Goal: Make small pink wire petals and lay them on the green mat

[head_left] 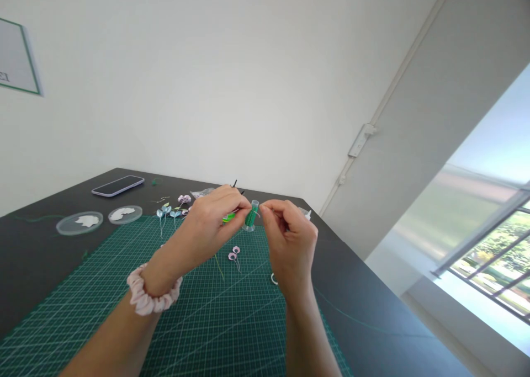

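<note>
My left hand (219, 211), with a pale pink scrunchie (151, 297) at its wrist, is closed in a pinch; what sits in its fingertips is too small to make out. Close by on the right, my right hand (290, 231) pinches thumb against forefinger. A thin pale strand (258, 214) shows at its fingertips, in the narrow gap between the hands. Just behind that gap stands a clear spool of green thread (250, 218). Below the hands, small pink flowers on thin stems (234, 254) lie on the green cutting mat (223, 322).
Left on the black table (37, 255) are a phone (118, 186) and two clear dishes, one nearer (66, 225) and one farther (134, 214), with white pieces. Blue flowers (165, 213) and pink flowers (184, 199) lie at the mat's far edge. A white ring (274, 279) is beside my right wrist.
</note>
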Demonstrator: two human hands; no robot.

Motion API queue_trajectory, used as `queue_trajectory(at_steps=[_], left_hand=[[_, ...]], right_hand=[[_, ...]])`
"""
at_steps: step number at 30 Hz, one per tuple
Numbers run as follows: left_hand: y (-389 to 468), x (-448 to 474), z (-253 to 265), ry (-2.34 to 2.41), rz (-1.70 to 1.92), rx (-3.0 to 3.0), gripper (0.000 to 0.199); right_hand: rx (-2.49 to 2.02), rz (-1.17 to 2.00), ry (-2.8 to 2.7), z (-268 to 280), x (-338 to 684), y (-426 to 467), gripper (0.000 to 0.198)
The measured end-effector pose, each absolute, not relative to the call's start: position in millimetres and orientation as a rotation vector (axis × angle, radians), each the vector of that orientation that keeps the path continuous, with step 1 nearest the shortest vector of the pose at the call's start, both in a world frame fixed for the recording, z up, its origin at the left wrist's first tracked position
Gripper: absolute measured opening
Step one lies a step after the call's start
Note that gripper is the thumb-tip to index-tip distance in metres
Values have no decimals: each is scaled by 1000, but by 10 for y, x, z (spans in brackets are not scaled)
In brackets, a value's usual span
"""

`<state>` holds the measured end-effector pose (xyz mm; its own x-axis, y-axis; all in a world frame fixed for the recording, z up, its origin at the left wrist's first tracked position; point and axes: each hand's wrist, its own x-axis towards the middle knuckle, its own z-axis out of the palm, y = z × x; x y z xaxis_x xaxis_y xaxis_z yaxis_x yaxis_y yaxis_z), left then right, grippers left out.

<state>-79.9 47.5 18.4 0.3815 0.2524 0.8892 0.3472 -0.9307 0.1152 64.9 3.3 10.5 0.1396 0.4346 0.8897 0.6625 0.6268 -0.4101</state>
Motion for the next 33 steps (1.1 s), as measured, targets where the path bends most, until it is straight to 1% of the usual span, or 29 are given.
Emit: queue_trajectory(at_steps=[3,9,16,21,24,27,30,33], left_hand=[[458,-803,200,-542,-1587,-2598,18],[420,-795,234,-512,-1648,-2663,18],[358,-763,269,-569,-1784,-2684,16],[305,-734,297,-638,-1922,-2626,16],[281,-732,311,-684,-1964,-2556,16],[276,-733,307,-737,-1995,-2467,16],[289,-725,286,-795,-2027,-2350,15],[303,-714,264,-823,-1997,-2265,15]], right_hand=[[-967,-115,-1464,120,684,54,15],[-905,298,-1378,148,721,127,11],[-760,846,-1265,141,729,221,15],[-673,1064,-1216,157,664,202,17],[-643,1111,-1212,155,628,184,18],[-645,1081,-1211,142,598,155,18],[-689,929,-1275,128,557,99,15],[-763,657,-1359,114,502,22,13]])
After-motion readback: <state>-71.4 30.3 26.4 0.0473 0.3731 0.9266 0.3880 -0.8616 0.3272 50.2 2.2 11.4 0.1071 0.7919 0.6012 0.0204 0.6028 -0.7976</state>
